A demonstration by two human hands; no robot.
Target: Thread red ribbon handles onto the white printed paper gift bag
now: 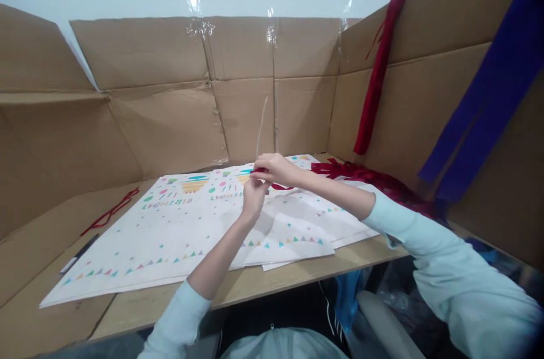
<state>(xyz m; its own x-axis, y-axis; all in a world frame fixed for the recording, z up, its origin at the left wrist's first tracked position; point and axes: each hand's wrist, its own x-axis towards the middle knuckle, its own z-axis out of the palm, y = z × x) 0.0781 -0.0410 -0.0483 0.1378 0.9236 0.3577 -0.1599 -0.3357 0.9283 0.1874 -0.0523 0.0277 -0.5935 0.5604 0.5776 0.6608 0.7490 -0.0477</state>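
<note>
Above the white printed sheets [170,234], my two hands meet near the middle of the view. My left hand [255,196] is below, its fingers pressed together around a small piece of red material [260,171]. From above, my right hand [274,166] pinches the same red piece. A thin pale strand [262,121] sticks up from between the fingers. Part of a red strip [283,187] hangs just under my right hand. The fingers hide most of what is held.
Cardboard walls [242,47] surround the table. Red strips [374,178] lie at the right; a red band [376,84] and a blue band [488,93] hang there. At left lie a red cord [111,212] and a dark pen-like object [79,254].
</note>
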